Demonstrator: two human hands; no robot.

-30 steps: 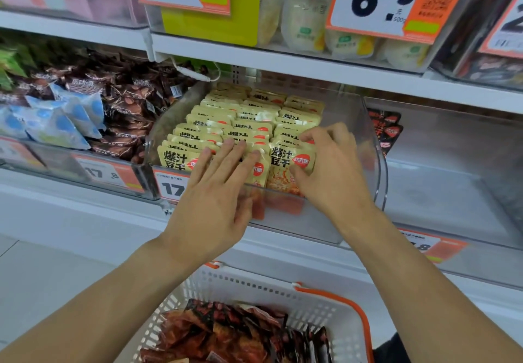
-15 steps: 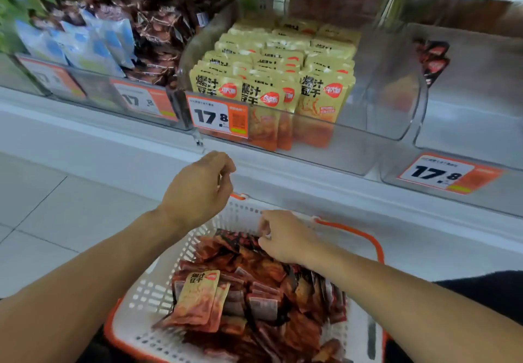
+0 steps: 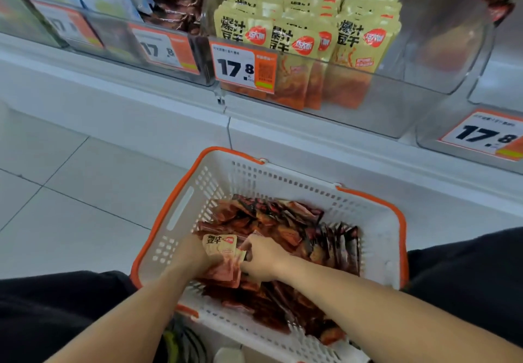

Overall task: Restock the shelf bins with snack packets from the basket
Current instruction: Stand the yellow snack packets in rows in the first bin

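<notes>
Both hands down in the basket, gathering packets.

The left hand (image 3: 195, 258) gripped a small stack of yellow-topped snack packets (image 3: 222, 258); the right hand (image 3: 264, 258), fingers curled, pinched the stack's edge. This looked like the pick-up step; next, lifting the bundle to the clear shelf bin (image 3: 418, 60), already well filled with matching upright packets. The white basket (image 3: 376, 238) held mostly dark red sachets.

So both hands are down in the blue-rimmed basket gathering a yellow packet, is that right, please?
Not quite: the basket has an orange rim, not blue, as the head view shows. Both hands, left and right, are indeed in it on the yellow packet.
</notes>
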